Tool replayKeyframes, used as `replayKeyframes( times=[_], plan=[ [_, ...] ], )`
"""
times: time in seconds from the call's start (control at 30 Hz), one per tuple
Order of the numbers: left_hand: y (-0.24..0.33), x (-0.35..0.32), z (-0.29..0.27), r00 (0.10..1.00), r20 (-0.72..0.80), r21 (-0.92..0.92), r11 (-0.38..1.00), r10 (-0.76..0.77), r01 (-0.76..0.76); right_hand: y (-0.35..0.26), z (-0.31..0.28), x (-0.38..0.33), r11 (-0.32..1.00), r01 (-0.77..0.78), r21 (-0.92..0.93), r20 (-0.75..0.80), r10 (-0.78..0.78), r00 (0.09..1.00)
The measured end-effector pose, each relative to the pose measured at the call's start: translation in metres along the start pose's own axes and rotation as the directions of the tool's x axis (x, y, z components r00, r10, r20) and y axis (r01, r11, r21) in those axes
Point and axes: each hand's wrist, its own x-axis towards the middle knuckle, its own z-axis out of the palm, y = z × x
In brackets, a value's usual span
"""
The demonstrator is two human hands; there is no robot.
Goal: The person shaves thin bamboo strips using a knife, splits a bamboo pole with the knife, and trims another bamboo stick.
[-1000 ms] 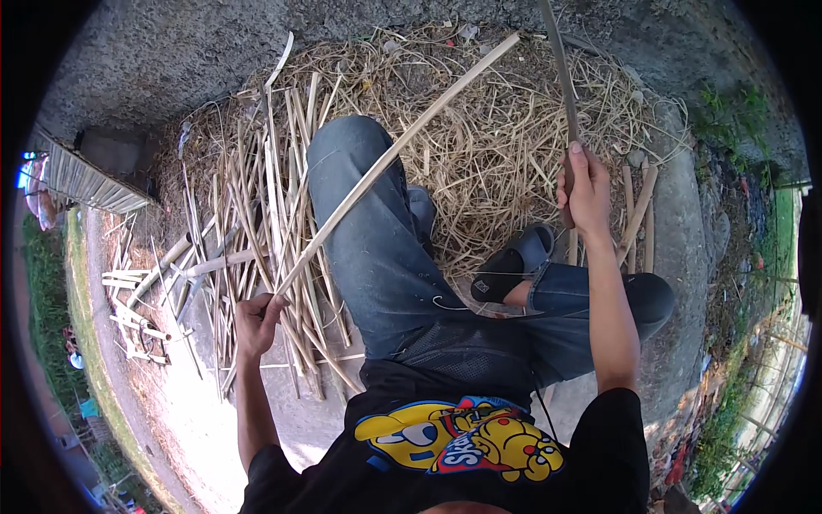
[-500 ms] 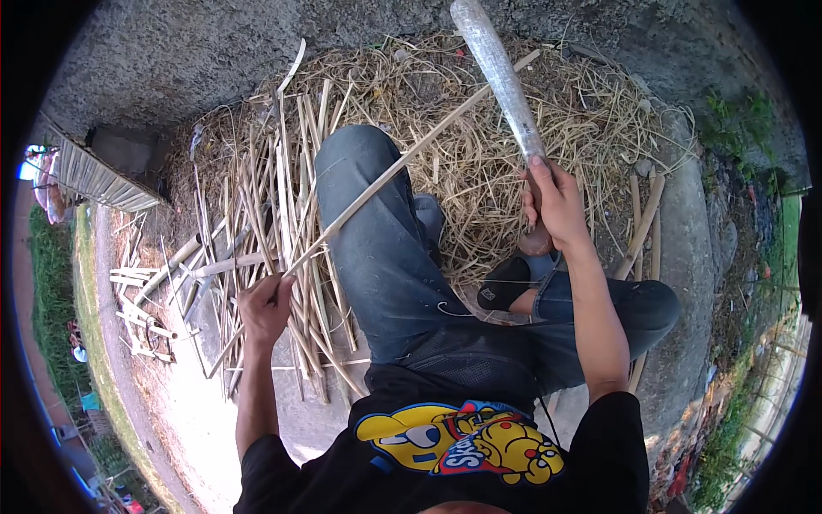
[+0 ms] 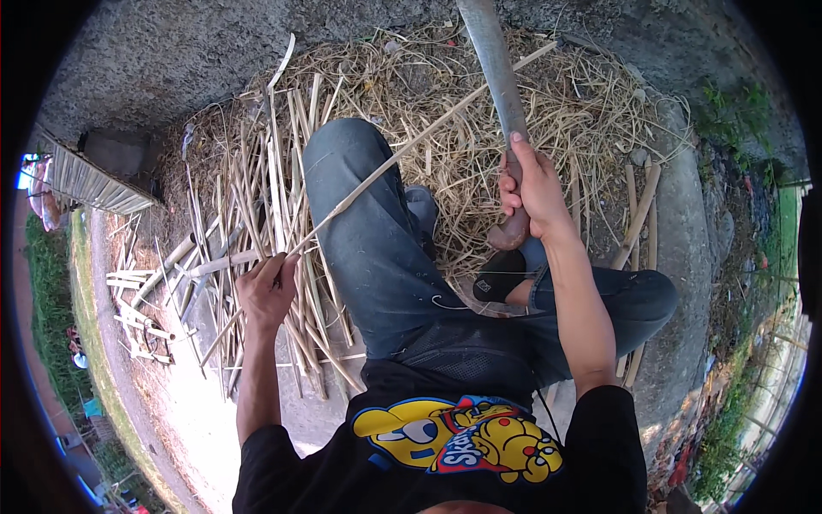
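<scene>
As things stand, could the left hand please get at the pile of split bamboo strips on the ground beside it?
Probably yes: the pile of split bamboo strips lies right under the left hand, nothing between, but its grip is full with a long strip.

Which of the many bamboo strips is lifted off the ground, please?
The long thin strip gripped by the left hand, slanting over the knee; the others lie flat on the ground.

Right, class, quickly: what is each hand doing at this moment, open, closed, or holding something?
Left hand: closed on the near end of a long thin bamboo strip.
Right hand: closed around the handle of a big knife, blade pointing away.
</scene>
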Motion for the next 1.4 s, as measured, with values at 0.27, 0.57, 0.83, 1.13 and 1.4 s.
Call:
replayKeyframes(
  times=[0.27, 0.57, 0.83, 1.13, 1.4],
  plan=[
    [0.005, 0.013, 0.01, 0.995, -0.017, 0.017, 0.995, 0.099, -0.099, 0.0, 0.02, -0.008, 0.999, -0.042, 0.007, 0.049, 0.041, 0.998],
    [0.032, 0.023, 0.022, 0.987, 0.019, 0.027, 0.987, 0.16, -0.16, 0.022, 0.05, -0.029, 0.989, -0.147, 0.003, 0.175, 0.144, 0.974],
    [0.058, 0.036, 0.024, 0.995, 0.06, 0.006, 0.996, 0.085, -0.086, 0.039, 0.066, -0.043, 0.97, -0.244, 0.01, 0.261, 0.233, 0.937],
    [0.075, 0.038, 0.023, 0.992, 0.035, 0.128, 0.984, 0.122, -0.126, 0.049, 0.071, -0.041, 0.928, -0.322, 0.189, 0.255, 0.27, 0.928],
    [0.077, 0.041, 0.022, 0.989, 0.056, 0.141, 0.98, 0.134, -0.14, 0.039, 0.056, -0.032, 0.7, -0.561, 0.441, 0.537, 0.295, 0.791]
  ],
)
